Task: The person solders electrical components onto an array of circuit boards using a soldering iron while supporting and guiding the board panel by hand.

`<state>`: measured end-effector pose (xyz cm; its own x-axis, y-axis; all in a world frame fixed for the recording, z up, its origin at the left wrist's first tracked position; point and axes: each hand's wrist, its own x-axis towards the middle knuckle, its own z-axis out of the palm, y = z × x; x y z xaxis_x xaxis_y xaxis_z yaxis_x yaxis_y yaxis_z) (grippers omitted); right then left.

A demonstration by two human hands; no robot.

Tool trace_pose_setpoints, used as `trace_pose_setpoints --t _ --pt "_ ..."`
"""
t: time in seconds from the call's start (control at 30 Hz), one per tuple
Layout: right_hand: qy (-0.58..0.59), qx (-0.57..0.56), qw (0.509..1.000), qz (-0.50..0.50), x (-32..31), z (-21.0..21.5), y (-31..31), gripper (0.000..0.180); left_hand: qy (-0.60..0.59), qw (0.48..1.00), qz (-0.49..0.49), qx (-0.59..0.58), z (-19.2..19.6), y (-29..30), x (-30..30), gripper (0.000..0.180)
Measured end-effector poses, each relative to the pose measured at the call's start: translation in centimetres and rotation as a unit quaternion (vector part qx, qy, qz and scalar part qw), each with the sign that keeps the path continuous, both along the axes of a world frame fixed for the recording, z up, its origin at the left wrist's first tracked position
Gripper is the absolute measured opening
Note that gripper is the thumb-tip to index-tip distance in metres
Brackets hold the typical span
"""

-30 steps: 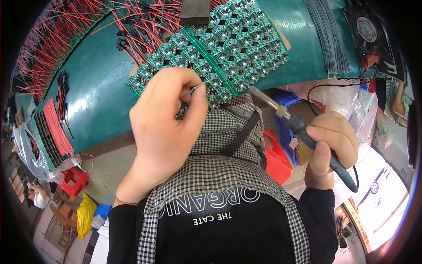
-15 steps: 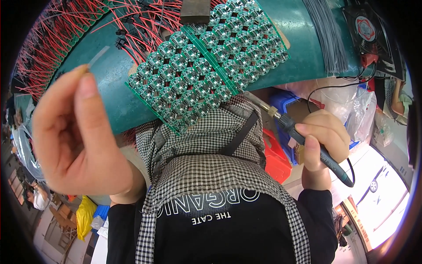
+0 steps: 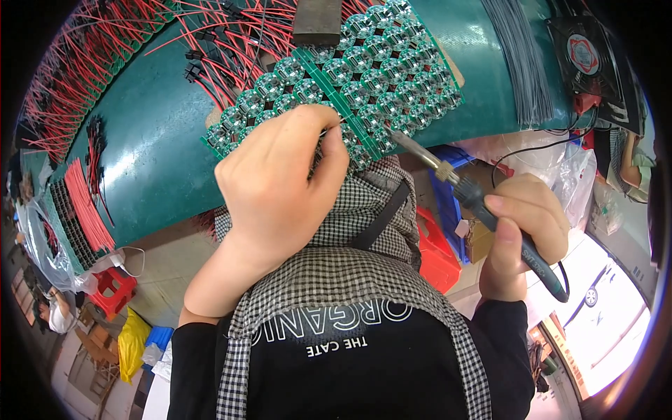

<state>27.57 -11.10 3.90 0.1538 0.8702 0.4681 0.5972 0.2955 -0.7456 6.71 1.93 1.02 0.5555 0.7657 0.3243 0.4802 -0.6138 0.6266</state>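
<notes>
A panel of small round green circuit boards [image 3: 392, 73] lies across the front edge of the green-topped table. My right hand [image 3: 526, 218] grips a soldering iron [image 3: 470, 192] by its dark handle; the metal tip points at the panel's near edge, just right of the green dividing strip. Over the left half of the panel, my left hand [image 3: 283, 175] is closed in a pinch, its fingertips close to that strip. Whatever thin thing the pinch holds is too small to make out. The left hand covers several of the boards.
A dark metal block [image 3: 316, 22] rests at the panel's far edge. Red and black wires with connectors [image 3: 213, 52] lie beyond it. Grey wires [image 3: 514, 59] and a fan [image 3: 582, 52] are at the right. Red wires [image 3: 87, 203] sit at the left, above a red stool [image 3: 112, 292].
My left hand has come down and right, from above the table's left side to the panel. The iron's tip has shifted slightly right and away from me, still held in my right hand.
</notes>
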Motion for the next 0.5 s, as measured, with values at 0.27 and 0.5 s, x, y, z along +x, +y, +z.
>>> trace_pose_setpoints --t 0.27,0.5 --pt "-0.049 0.042 0.995 0.070 0.0 -0.9 2.9 0.018 0.023 0.998 0.005 0.059 -0.4 0.0 -0.1 0.014" --pt "-0.050 0.053 0.994 0.077 -0.2 -1.0 3.4 0.020 0.012 0.996 -0.008 0.083 -0.5 0.1 -0.2 0.014"
